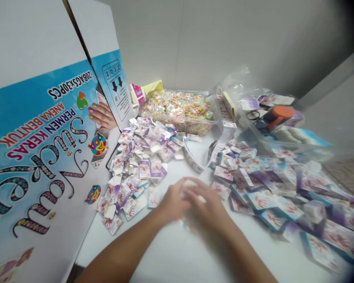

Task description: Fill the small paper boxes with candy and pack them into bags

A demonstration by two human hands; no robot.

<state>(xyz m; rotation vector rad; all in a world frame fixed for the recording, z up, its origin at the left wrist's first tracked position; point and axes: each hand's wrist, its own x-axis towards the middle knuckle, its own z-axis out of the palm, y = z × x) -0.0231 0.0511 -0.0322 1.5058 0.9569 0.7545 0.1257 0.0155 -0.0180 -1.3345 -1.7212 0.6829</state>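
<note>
My left hand (pixel 175 200) and my right hand (pixel 205 202) come together over the white table (pixel 171 251). Between their curled fingers shows part of a small white box (pixel 191 184), mostly covered and smeared by motion. Just beyond the hands, a bent printed card strip (pixel 193 159) stands on the table. To the left is a heap of small printed boxes (pixel 147 169), several with their end flaps up. A wider heap of similar purple and blue boxes (pixel 259 198) spreads on the right, nearest to my right hand.
A clear plastic tub (pixel 194 124) full of colourful small sachets stands at the back. A large printed carton (pixel 56 157) walls off the left side. At the back right, a clear bin (pixel 253 135) holds an orange-and-dark tape dispenser (pixel 279 116) and plastic bags.
</note>
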